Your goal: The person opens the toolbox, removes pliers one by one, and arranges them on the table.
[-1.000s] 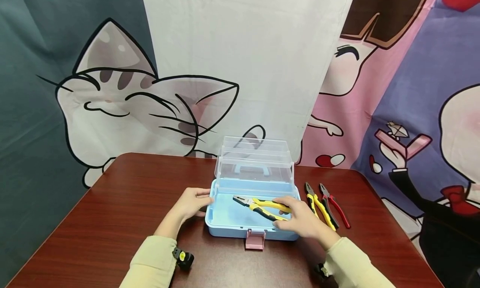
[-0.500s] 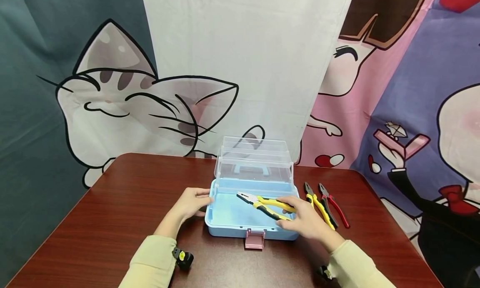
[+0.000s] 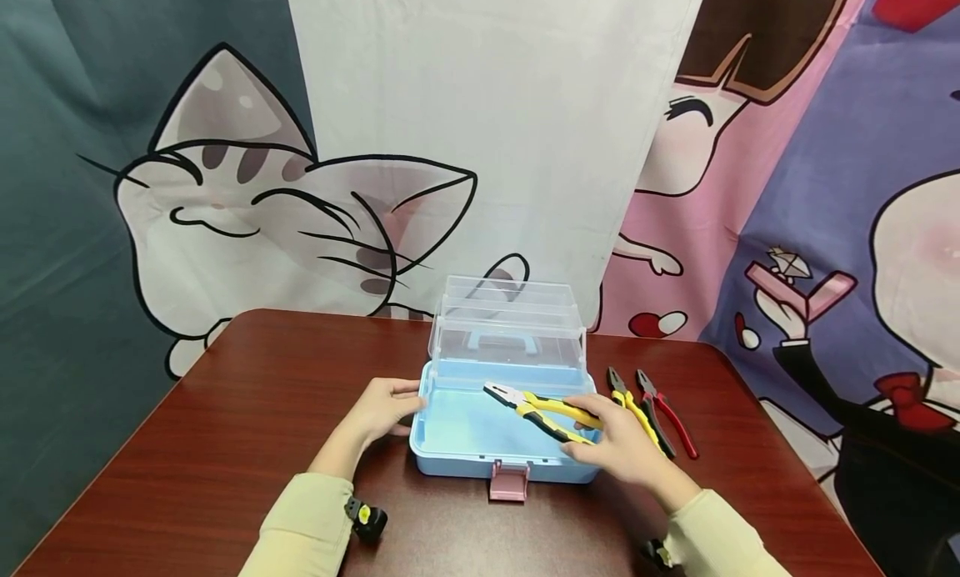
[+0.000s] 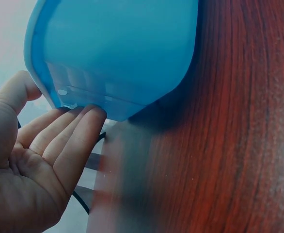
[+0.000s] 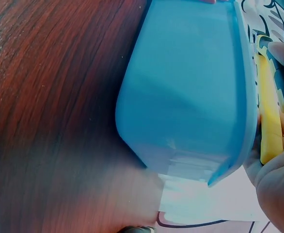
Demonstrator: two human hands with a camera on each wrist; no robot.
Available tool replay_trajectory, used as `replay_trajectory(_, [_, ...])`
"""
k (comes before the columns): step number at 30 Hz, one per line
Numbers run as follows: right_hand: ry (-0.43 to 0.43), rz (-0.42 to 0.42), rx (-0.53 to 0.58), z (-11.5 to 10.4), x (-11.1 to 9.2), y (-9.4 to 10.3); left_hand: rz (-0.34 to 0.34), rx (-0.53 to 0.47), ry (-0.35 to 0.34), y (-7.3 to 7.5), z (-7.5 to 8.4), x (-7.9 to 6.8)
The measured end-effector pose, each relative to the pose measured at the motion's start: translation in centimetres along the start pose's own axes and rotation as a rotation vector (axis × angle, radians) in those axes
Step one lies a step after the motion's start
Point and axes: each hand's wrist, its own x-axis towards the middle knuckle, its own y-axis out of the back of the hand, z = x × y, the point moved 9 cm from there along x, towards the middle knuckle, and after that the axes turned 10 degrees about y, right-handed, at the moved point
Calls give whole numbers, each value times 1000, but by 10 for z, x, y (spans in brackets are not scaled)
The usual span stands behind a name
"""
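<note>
A blue toolbox (image 3: pixel 453 467) stands on the table, its clear lid (image 3: pixel 510 310) raised at the back. My left hand (image 3: pixel 384 406) holds the toolbox's left side, thumb at the rim and fingers against the outer wall (image 4: pixel 132 53). My right hand (image 3: pixel 618 439) grips the handles of yellow-and-black combination pliers (image 3: pixel 536 408) at the toolbox's right side. The pliers are over the toolbox, handles spread, metal head pointing to the back left. In the right wrist view a yellow handle (image 5: pixel 270 111) shows between my fingers, beside the toolbox rim.
A second yellow-and-black pair of pliers (image 3: pixel 636 406) lies right of the toolbox, partly behind my right hand. Beside it lie red-and-black pliers (image 3: pixel 667 414). A pink latch (image 3: pixel 510 482) hangs open at the toolbox front. Printed cloth (image 3: pixel 495 127) hangs behind the table (image 3: pixel 225 444).
My right hand has shifted a little to the right, carrying the pliers with it; their head has risen slightly in view. My left hand stays at the toolbox's side.
</note>
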Motion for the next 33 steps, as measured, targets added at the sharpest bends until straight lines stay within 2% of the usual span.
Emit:
replay_trajectory(6, [1,24,-15,2,-4,5,20,-2,-1,2,-11,13])
replay_trajectory(16, [-45,40,-14,8,-12,14,6,-13,3,2,-11,13])
replay_trajectory(25, [-51,68,14,11,-17,20,0,4,0,1,-12,15])
replay_trajectory(33, [-101,89,32,18,-23,24,16,-8,6,2,-12,14])
